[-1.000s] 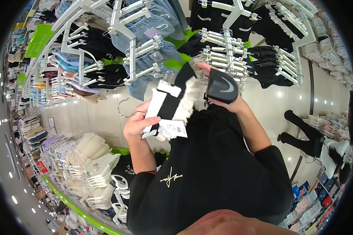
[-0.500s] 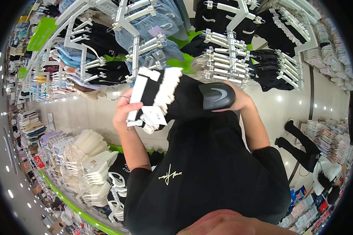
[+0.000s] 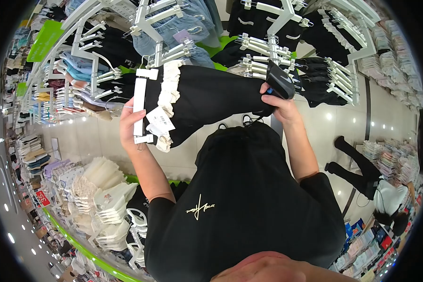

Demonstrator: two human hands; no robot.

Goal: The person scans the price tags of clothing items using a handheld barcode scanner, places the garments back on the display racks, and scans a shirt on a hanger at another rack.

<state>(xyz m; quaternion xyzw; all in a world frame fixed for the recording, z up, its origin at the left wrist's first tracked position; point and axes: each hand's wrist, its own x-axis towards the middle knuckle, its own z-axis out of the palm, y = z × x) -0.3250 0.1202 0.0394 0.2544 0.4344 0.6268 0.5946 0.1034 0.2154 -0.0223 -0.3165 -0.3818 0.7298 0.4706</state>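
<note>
Where held crosswise between both hands, one black garment, long axis running left to right in front of the body, slightly raised toward the right end. Left end: cream ruffled band at the top edge, fixed by clips to a white hanger. Left hand: closed around the hanger bar, thumb across its face. Paper tag, white with barcode, lying over the band, just beside the left thumb. Right hand: wrapped around the grip of a dark handheld scanner, beside the narrow end of the garment; whether also pinching fabric, cannot tell. Governing relation: tag to the left of the right hand and scanner, most of the garment length between; left hand clearly the nearer to the tag. Scanner window: direction not shown. Support: none beneath the garment, only the hands, above a pale tiled floor. Surroundings: ahead, white racks of clip hangers with dark clothes and blue denim pieces; lower left, pale hanging clothes and a red sign; far right, another person in white top and black trousers, well apart.
</note>
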